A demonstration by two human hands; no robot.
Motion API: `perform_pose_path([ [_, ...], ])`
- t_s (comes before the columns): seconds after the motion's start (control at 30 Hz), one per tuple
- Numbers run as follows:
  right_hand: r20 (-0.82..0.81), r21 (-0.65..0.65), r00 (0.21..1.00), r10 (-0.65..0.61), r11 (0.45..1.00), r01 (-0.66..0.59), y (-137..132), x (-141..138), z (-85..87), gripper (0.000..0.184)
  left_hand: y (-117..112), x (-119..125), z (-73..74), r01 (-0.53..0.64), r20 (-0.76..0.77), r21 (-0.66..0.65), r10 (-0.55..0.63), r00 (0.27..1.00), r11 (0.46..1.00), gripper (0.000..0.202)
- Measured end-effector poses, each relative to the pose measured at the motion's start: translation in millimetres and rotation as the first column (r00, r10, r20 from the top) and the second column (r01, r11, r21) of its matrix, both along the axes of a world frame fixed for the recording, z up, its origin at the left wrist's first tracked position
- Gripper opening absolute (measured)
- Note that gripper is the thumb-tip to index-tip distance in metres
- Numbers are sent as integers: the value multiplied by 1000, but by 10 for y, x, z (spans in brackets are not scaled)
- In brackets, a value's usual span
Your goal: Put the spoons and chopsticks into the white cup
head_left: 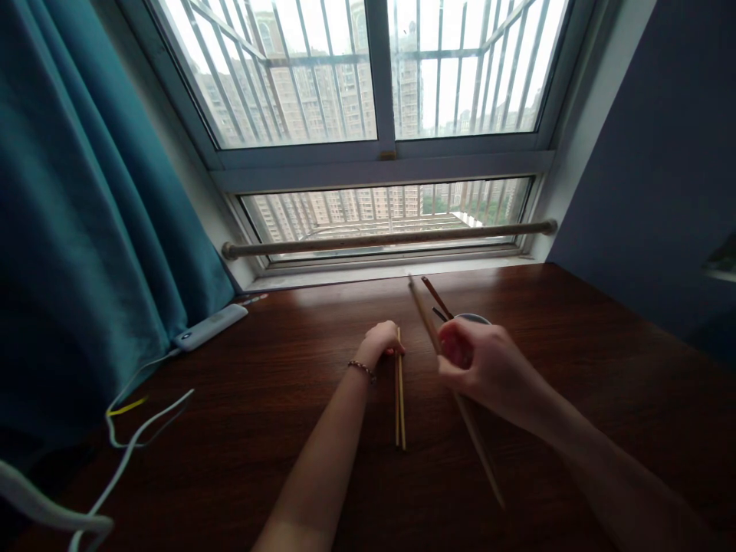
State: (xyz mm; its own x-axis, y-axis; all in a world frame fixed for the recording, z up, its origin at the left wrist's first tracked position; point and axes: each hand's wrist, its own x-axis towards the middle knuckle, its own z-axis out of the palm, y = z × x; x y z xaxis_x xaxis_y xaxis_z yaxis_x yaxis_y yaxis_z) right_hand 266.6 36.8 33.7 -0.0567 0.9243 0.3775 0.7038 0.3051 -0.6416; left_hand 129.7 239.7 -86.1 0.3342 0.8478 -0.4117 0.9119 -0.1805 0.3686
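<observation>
My left hand (382, 339), with a bracelet on its wrist, is closed round the upper ends of a pair of light wooden chopsticks (400, 406). These lie nearly side by side, pointing toward me along the table. To the right, my right hand (474, 354) pinches another chopstick (471, 429), slightly blurred, which slants from upper left to lower right above the tabletop. Whether it is one stick or two pressed together I cannot tell. Behind my right hand a bowl (474, 317) shows only its rim. Darker chopsticks (437, 297) lean out of it to the left.
The brown wooden table (276, 429) reaches to the window sill. A white power strip (211, 327) lies at the left by the teal curtain (86, 192), with white cables (132, 452) running toward me. A metal rail (391, 239) crosses the window; a wall (649, 176) stands at the right.
</observation>
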Motion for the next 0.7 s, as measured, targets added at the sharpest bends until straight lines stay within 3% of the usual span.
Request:
perform_pose_path([
  [0.07, -182, 211, 977, -115, 965, 153, -136, 183, 196, 18, -7, -4, 17, -21, -26, -23, 20, 999, 1000, 22],
  [0.13, -380, 424, 889, -255, 806, 413, -174, 373, 304, 24, -19, -4, 44, -33, -34, -36, 32, 999, 999, 20],
  [0.2, -509, 523, 799, -321, 623, 582, -116, 549, 337, 27, -26, -4, 67, -38, -32, -40, 36, 999, 999, 17],
  [0.27, -537, 566, 776, -331, 540, 623, 12, 695, 317, 28, -23, -9, 73, -38, -23, -46, 37, 999, 998, 15],
  [0.5, -281, 501, 919, -277, 774, 386, 584, 929, 9, 28, 24, -117, 64, -7, 121, -96, 19, 993, 995, 14],
  [0.6, -159, 396, 958, -239, 874, 283, 769, 971, -152, 26, 20, -195, 169, 5, 183, -96, 13, 983, 995, 12],
  [0.7, -48, 288, 980, -195, 936, 201, 892, 1003, -284, 21, 2, -289, 343, 10, 236, -73, 7, 972, 997, 14],
])
